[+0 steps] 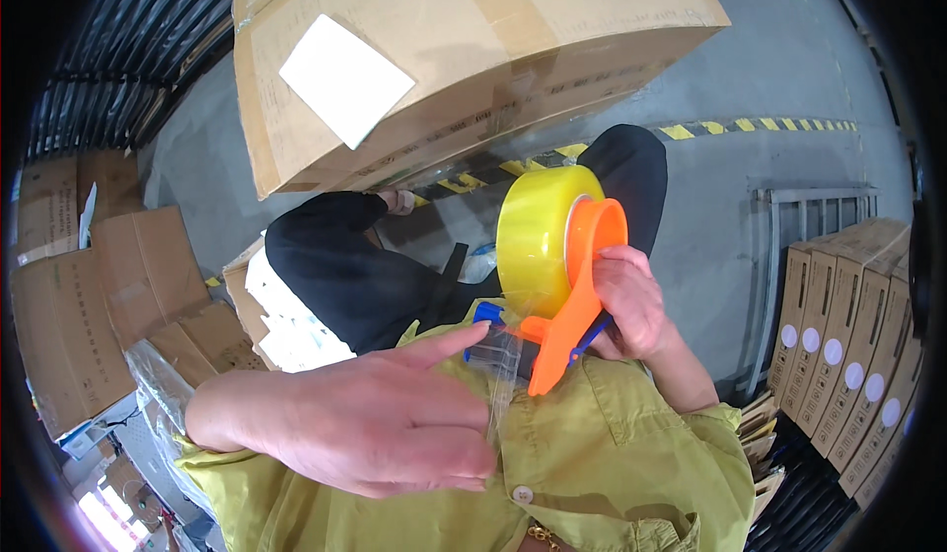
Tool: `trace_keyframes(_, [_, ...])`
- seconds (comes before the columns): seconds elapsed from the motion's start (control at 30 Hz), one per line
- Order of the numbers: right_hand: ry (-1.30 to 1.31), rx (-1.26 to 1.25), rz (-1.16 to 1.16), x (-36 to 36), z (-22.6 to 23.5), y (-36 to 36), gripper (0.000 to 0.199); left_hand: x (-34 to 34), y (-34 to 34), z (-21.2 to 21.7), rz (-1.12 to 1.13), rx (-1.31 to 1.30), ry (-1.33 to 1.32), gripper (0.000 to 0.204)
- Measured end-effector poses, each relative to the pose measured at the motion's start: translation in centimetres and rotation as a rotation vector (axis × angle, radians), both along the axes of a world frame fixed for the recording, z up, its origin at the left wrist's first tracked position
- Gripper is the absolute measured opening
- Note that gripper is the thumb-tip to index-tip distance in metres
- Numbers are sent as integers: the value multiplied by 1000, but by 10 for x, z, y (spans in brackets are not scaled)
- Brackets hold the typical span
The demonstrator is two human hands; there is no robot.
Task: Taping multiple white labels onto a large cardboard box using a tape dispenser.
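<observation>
My right hand (631,300) is wrapped round an orange tape dispenser (582,300), held up in front of my chest. A thick roll of yellowish clear packing tape (533,231) sits on it, and blue parts show at its lower end. A loose strip of clear tape (503,384) hangs from the dispenser's lower end. My left hand (385,414) has this strip at its curled fingers, with the forefinger stretched out to the blue part. The left fingertips are partly hidden. Beyond my knees stands a large cardboard box (444,98) with a white sheet (345,80) on top.
Opened cardboard boxes (74,335) stand at the left, near a black slatted rack (138,49). Flat cartons with round pale labels (834,350) are lined up at the right beside a grey metal frame (814,197). Yellow-black striped tape (681,132) crosses the grey floor.
</observation>
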State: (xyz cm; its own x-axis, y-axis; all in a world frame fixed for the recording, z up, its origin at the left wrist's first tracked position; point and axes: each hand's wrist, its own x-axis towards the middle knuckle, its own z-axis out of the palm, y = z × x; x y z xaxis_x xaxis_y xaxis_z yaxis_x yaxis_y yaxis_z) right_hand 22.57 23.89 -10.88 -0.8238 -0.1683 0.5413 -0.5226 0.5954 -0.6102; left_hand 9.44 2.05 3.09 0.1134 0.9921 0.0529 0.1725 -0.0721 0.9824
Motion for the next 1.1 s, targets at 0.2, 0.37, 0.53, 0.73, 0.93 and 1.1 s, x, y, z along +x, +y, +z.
trace_keyframes(0.2, [-67, -89, -23, 9, -12, 3, 48, 8, -2, 12, 352, 148, 714, 13])
trace_keyframes(0.37, [-93, -177, 37, 6, -11, 2, 52, 16, -5, 22, 455, 206, 915, 8])
trace_keyframes(0.53, [-418, -276, 56, 0, -1, 2, 39, -20, 1, -2, 673, 166, 1004, 6])
trace_keyframes(0.73, [-787, -562, 29, -22, 23, -17, 36, -68, -3, -34, 847, -92, 992, 10])
trace_keyframes(0.93, [-880, -491, -71, -20, 23, -21, 31, -95, -19, -38, 918, -56, 895, 11])
trace_keyframes(1.1, [-883, -550, -52, -21, 20, -28, 29, -103, -17, -33, 923, -97, 792, 12])
